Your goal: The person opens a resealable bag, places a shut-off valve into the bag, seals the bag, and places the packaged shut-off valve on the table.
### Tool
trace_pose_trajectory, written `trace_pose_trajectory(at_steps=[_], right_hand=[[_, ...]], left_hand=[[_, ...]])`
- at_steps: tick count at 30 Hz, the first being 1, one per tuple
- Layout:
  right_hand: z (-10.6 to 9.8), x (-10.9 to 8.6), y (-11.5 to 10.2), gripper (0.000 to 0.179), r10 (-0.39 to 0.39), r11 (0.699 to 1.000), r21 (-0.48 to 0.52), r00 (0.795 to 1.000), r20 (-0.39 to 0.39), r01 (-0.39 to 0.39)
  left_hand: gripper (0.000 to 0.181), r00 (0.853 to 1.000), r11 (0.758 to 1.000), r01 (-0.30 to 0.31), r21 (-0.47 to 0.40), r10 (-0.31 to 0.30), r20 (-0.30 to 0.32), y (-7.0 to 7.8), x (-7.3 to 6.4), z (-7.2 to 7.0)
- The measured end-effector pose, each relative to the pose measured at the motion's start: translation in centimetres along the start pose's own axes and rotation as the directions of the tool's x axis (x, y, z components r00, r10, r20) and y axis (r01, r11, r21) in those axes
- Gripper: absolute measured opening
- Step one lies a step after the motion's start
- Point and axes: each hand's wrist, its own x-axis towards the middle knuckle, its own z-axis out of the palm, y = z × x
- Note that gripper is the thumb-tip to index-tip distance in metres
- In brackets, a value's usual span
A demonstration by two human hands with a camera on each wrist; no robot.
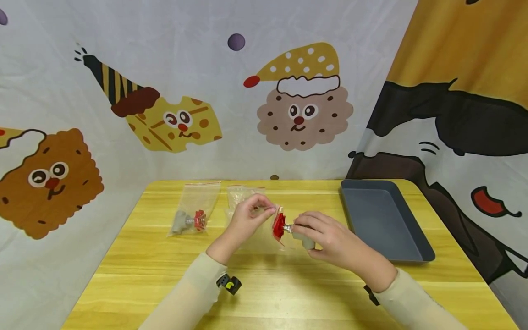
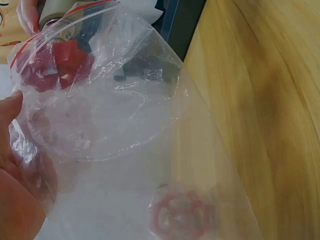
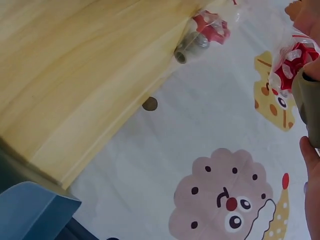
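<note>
My right hand [image 1: 330,236] grips the grey body of a valve [image 1: 305,239], fingers over its top and thumb below. Its red handwheel [image 1: 279,225] points left and sits inside the mouth of a clear zip bag [image 2: 115,120]. With thumb and forefinger, my left hand [image 1: 249,219] pinches that bag near its red-striped opening. The bag hangs spread out in the left wrist view, and the handwheel shows through its film. In the right wrist view the grey valve body stays outside the bag, partly covered by my fingers.
A second grey valve with a red handwheel [image 1: 200,220] lies in a zip bag at the table's left. Another clear bag [image 1: 237,195] lies behind my left hand. On the right stands a dark grey tray [image 1: 375,215]. A printed curtain [image 1: 243,156] hangs behind the table.
</note>
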Motion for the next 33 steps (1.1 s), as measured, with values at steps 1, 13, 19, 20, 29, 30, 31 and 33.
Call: trace_pose_trajectory(at_steps=[1, 13, 19, 20, 29, 30, 31, 33], right_hand=[[0.1, 0.0, -0.1, 0.061, -0.014, 1.0, -0.018, 1.0, 0.009, 0.015], [0.7, -0.1, -0.5, 0.067, -0.028, 0.999, -0.04, 0.999, 0.028, 0.029], [0.4, -0.1, -0.3, 0.064, 0.057, 0.997, 0.057, 0.998, -0.008, -0.057], [0.4, -0.1, -0.3, 0.064, 0.062, 0.996, 0.066, 0.998, -0.01, -0.061], [0.3, 0.0, -0.5, 0.055, 0.15, 0.975, 0.163, 0.989, 0.005, -0.149], [0.3, 0.0, -0.6, 0.054, 0.163, 0.971, 0.179, 0.987, 0.007, -0.162], [0.3, 0.0, -0.6, 0.054, 0.176, 0.966, 0.19, 0.984, 0.014, -0.175], [0.3, 0.1, -0.7, 0.054, 0.179, 0.965, 0.19, 0.984, 0.024, -0.18]], left_hand=[[0.012, 1.0, 1.0, -0.001, 0.001, 0.001, 0.002, 0.0, 0.0, 0.0], [0.013, 0.999, 1.0, 0.016, 0.02, -0.017, 0.046, 2.0, -0.2, -0.3], [0.03, 0.995, 0.999, 0.033, 0.026, -0.035, 0.096, 3.7, -0.4, -1.0], [0.033, 0.994, 0.999, 0.038, 0.029, -0.041, 0.101, 3.7, -0.3, -1.1], [0.021, 0.995, 0.995, 0.071, 0.075, -0.076, 0.071, 2.9, -0.1, -1.2], [0.019, 0.996, 0.995, 0.058, 0.079, -0.063, 0.065, 2.5, 0.0, -1.1], [0.017, 0.997, 0.996, 0.048, 0.081, -0.053, 0.057, 2.0, 0.0, -1.0], [0.014, 0.998, 0.997, 0.039, 0.072, -0.042, 0.045, 1.1, 0.2, -0.8]])
